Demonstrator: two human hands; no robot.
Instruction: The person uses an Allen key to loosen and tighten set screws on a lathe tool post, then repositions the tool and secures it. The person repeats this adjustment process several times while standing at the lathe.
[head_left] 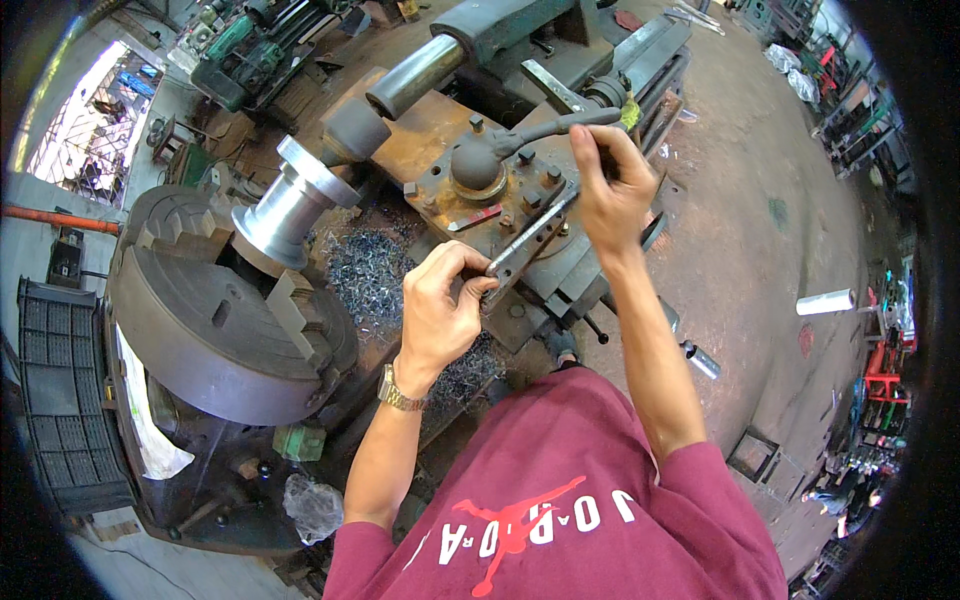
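My left hand [440,308] is closed, with thumb and fingers pinching the near end of a slim metal rod [527,235]. The rod slants up across the side of the lathe's square tool post [440,195]. My right hand [615,190] has curled fingers beside the rod's far end; one fingertip overlaps the tool post's clamping lever [565,123]. What those fingers hold, if anything, is hidden. To the left, a shiny flanged metal workpiece [285,215] sits in the jaws of a large lathe chuck [225,325]. The tailstock quill [415,75] points toward it.
Curled metal chips [370,275] are heaped below the workpiece. Several bolt heads stand up from the tool post. A short metal cylinder [702,360] is right of my right forearm, and a white roll [826,302] is farther right. Another green machine [240,60] stands at the back left.
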